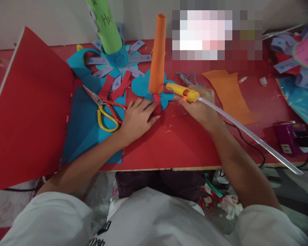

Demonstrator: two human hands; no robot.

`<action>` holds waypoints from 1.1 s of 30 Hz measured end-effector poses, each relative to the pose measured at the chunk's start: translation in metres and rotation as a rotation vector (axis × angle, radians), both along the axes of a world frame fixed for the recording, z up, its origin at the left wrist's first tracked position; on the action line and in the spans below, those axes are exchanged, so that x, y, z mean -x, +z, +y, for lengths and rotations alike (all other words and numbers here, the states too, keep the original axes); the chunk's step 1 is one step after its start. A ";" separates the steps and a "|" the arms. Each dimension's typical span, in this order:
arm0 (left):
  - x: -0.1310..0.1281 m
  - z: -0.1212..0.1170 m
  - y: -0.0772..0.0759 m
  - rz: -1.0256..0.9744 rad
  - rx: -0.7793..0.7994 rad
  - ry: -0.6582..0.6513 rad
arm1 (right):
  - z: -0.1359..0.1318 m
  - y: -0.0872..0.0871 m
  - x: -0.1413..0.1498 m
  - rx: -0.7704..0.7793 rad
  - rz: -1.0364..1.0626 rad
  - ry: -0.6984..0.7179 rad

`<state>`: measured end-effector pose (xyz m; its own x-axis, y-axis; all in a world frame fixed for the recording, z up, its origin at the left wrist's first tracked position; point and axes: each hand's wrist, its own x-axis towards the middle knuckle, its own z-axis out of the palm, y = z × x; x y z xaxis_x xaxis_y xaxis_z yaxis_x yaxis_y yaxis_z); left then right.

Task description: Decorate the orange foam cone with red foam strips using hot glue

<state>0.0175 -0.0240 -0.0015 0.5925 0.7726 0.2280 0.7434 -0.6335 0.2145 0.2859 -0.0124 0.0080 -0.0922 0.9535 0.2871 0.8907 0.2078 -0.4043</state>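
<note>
My right hand (199,106) is wrapped around a yellow glue gun (181,90), with a long translucent glue stick (248,135) running out of its back. The gun's nozzle points left, close to the base of an orange paper cone (157,58). That cone stands upright on a blue flower-shaped paper base (138,85). My left hand (140,118) lies with fingers apart at the front of the base, thumb and index finger touching a red paper strip (157,104). Scissors (107,111) with yellow and red handles lie just left of it, blades partly apart.
A green paper tube (107,30) stands in a blue decorated base behind. Blue sheets (89,126) lie at left beside an upright red board (33,109). Orange paper (232,97), a purple power box (291,136) and a black cable (248,141) are at right. Scraps litter the floor.
</note>
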 end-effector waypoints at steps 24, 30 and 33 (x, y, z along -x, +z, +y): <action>0.018 0.018 0.000 0.063 -0.172 -0.267 | -0.005 0.007 0.001 0.019 -0.011 0.043; 0.010 0.014 0.002 0.130 -0.158 -0.304 | -0.003 -0.001 -0.001 0.005 -0.024 0.052; 0.007 0.014 0.002 0.121 -0.127 -0.275 | -0.002 -0.005 -0.003 0.004 -0.012 0.073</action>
